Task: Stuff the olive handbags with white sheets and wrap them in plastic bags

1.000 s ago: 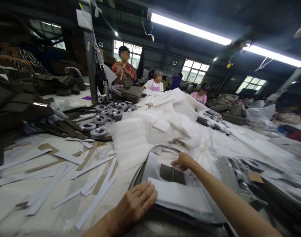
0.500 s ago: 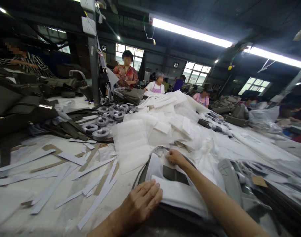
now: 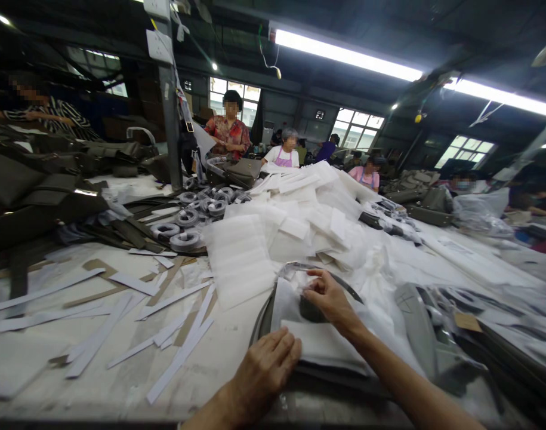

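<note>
A dark bag lies near the table's front edge, with white foam sheet folded over it. My left hand rests on the left end of that fold, fingers stretched out side by side. Above the bag's upper part my right hand is bent, thumb and fingertips closed on a bit of thin white wrapping. The wrapped handle curves just beyond my right fingertips.
Behind the bag rises a heap of white foam sheets. Paper strips are scattered at left, wrapped coils behind them. Grey bags in plastic lie at right. Several people work across the table, one in a red patterned shirt.
My right hand has shifted slightly right, its fingers now lifted and curled. White wrapping covers more of the dark patch under it. My left hand has moved a little right.
</note>
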`<state>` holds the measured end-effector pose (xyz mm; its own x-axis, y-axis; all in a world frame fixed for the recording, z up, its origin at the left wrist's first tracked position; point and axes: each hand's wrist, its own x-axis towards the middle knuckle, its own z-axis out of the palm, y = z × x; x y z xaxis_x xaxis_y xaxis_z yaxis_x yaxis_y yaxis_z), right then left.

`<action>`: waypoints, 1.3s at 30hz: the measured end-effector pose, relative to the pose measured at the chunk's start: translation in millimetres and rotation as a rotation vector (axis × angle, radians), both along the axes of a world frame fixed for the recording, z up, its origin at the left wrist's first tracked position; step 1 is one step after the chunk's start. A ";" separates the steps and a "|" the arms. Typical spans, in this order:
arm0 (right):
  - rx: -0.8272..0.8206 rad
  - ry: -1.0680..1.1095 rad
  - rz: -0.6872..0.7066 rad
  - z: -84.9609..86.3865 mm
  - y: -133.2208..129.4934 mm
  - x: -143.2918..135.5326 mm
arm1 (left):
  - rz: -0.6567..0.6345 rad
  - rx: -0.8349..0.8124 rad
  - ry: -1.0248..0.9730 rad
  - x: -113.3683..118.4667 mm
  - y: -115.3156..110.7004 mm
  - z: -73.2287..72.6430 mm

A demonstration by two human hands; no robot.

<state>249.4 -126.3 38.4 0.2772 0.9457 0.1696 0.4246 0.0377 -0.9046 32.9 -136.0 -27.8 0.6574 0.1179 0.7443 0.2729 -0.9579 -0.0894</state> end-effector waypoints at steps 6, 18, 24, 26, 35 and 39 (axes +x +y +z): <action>0.147 -0.351 0.136 -6.1 -49.8 -26.3 | 0.002 -0.049 -0.054 -2.5 0.8 -4.9; 0.582 -0.632 0.301 -13.2 -115.5 -42.3 | -0.027 -0.181 -0.133 -4.1 -2.2 0.2; 0.565 -0.970 0.447 -41.6 -159.4 -20.1 | -0.016 -0.181 -0.090 -3.6 -1.5 -4.0; 0.549 -1.151 0.412 -58.9 -161.5 -18.8 | -0.021 -0.169 -0.087 -3.3 -1.4 -3.4; 0.535 -1.043 0.383 -76.1 -147.6 -35.0 | -0.041 -0.229 -0.116 -2.3 6.6 11.3; 0.507 -1.173 0.325 -97.2 -155.8 -23.6 | -0.038 -0.260 -0.086 -1.9 11.5 9.7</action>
